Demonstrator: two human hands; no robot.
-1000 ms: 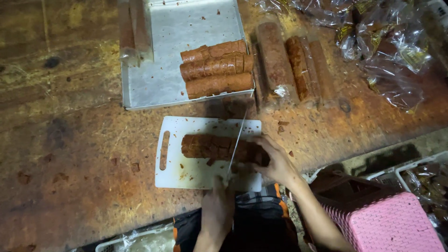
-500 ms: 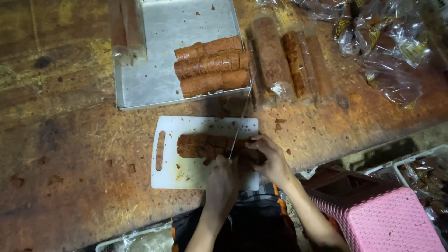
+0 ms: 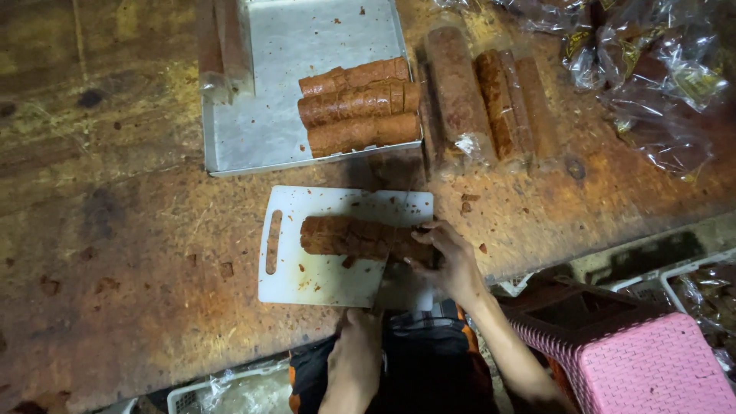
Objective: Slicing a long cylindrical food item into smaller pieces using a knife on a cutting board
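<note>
The right hand (image 3: pixel 452 261) is gripping the end of the brown log (image 3: pixel 360 236) with closed fingers. The log is lying across the white cutting board (image 3: pixel 307 272) on the bench (image 3: pixel 115 253). The left hand (image 3: pixel 354 360) is clasping a knife (image 3: pixel 381 285) at the board's near edge.

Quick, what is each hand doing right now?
Left hand: closed, apparently on a knife handle; the grip itself cannot be told.
Right hand: fingers curled, holding the end of the brown roll on the cutting board.
</note>
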